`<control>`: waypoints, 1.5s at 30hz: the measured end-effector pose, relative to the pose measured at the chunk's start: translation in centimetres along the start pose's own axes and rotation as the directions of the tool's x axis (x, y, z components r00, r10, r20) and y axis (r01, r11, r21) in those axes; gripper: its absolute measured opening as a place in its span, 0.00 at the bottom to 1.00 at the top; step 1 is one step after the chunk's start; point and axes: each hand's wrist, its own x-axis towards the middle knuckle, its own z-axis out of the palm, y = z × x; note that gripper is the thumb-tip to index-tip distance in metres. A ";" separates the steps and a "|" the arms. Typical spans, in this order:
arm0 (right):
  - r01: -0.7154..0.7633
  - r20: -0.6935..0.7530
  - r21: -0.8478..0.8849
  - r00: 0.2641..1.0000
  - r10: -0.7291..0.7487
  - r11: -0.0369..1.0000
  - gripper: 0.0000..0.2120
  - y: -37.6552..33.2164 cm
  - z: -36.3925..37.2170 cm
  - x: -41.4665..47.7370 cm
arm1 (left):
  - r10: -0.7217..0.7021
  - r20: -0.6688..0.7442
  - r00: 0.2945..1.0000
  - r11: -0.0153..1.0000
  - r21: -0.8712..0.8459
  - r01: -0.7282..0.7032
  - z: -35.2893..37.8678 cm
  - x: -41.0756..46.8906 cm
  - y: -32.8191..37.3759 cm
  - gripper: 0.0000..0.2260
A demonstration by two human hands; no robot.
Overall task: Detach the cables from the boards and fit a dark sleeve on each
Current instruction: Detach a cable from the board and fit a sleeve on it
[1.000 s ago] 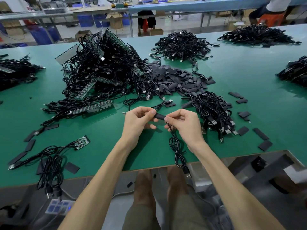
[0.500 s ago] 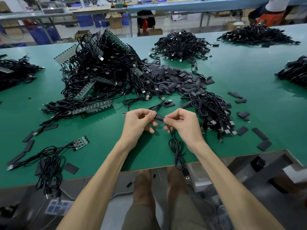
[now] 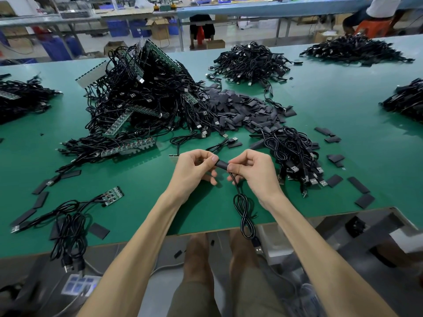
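Big green table (image 3: 343, 110), and behind the hands a tangled heap of boards and cables (image 3: 142, 99) with the loose sleeves (image 3: 240, 108) piled beside it. Above the near edge, the left hand (image 3: 194, 170) and right hand (image 3: 256, 170) have barely shifted. Only the left thumb has crept rightward along the dark sleeve (image 3: 221, 165), so I'd say it's being worked on. Both hands pinch its ends. It runs left to right, dipping right. The cable (image 3: 243, 209) hangs from the right hand, USB plug (image 3: 258, 248) lowest.
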 end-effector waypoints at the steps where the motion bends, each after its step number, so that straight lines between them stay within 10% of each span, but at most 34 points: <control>1: 0.000 0.000 -0.002 1.000 0.000 1.000 0.07 0.0 0.0 0.0 | 0.000 0.006 1.000 1.000 -0.001 0.000 0.0 0.0 0.0 0.09; 30: 0.033 -0.063 0.100 0.998 -0.027 0.994 0.04 -0.1 0.4 -0.2 | 0.020 -0.125 0.992 1.000 -0.016 -0.023 0.8 -0.3 0.4 0.14; 40: 0.095 -0.181 0.292 0.983 -0.042 0.952 0.04 -0.5 0.0 -0.2 | 0.064 0.179 0.982 0.809 0.567 -0.157 4.4 -2.6 1.7 0.13; 45: 0.061 -0.154 0.293 0.988 -0.016 0.954 0.04 -0.6 0.1 -0.1 | -0.044 0.262 0.964 0.982 0.188 -0.006 4.2 -2.8 3.5 0.12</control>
